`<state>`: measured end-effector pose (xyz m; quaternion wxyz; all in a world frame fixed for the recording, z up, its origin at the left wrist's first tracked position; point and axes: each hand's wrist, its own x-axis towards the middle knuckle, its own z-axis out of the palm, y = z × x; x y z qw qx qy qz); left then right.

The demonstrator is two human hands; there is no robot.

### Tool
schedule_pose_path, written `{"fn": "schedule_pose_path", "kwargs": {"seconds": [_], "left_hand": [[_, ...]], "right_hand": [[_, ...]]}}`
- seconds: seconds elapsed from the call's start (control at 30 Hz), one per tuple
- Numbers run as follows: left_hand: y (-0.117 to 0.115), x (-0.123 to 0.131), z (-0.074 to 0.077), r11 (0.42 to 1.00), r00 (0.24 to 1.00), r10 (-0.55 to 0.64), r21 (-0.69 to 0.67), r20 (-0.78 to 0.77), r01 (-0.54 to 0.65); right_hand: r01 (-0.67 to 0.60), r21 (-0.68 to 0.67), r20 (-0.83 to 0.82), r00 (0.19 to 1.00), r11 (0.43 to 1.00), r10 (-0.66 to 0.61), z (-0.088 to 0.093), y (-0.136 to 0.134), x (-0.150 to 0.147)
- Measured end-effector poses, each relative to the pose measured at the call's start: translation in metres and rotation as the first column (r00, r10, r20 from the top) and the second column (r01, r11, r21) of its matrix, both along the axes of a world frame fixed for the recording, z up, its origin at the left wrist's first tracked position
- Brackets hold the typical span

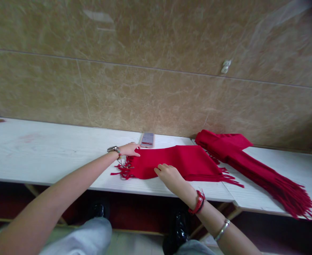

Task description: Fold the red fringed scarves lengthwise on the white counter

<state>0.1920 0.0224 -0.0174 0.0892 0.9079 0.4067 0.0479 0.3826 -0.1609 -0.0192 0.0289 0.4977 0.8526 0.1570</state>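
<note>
Folded scarf [166, 161]: matt cloth, smooth & soft-looking, w/ twisted yarn fringe at the ends; 2nd scarf [254, 164]: same matt cloth, surf. a bit rumpled, fringe stringy & rough-looking; table [52, 152]: painted-wood look, faint grain, low sheen, mostly smooth. Wall [145, 95]: polished stone-look tile, v. glossy, w/ light reflections up top; phone [147, 140]: smooth glassy screen; watch [113, 149]: shiny, metal-look; bangle [222, 230]: bright polished metal; red bracelet [198, 203]: cord or textile-like, frayed ends; shoes [181, 226]: black, high-gloss, patent-type finish; trousers [84, 235]: matt woven cloth.
</note>
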Motion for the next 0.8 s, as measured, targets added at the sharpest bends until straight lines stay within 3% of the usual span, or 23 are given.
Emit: {"fn": "schedule_pose_path", "kwargs": {"seconds": [0.2,0.33,0.57,0.67,0.8], "left_hand": [[0.003,0.009,0.011,0.985,0.999,-0.038,-0.170,-0.008,0.037],[0.009,0.041,0.013,0.969,0.994,-0.055,-0.233,0.091,0.075],[0.026,0.094,0.006,0.969,0.984,-0.028,-0.237,0.174,0.070],[0.030,0.099,0.011,0.960,0.974,-0.027,-0.266,0.224,0.088],[0.031,0.094,0.029,0.941,0.941,-0.011,-0.315,0.339,0.125]], "right_hand": [[0.069,0.057,-0.054,0.996,0.996,-0.066,-0.003,0.002,0.004],[0.152,0.121,-0.085,0.986,0.981,-0.143,0.001,-0.001,0.009],[0.171,0.026,-0.027,0.985,0.985,-0.171,0.002,-0.005,0.015],[0.166,0.047,-0.065,0.985,0.985,-0.163,0.004,-0.007,0.020],[0.214,0.149,-0.161,0.969,0.965,-0.190,0.015,-0.013,0.034]]}}
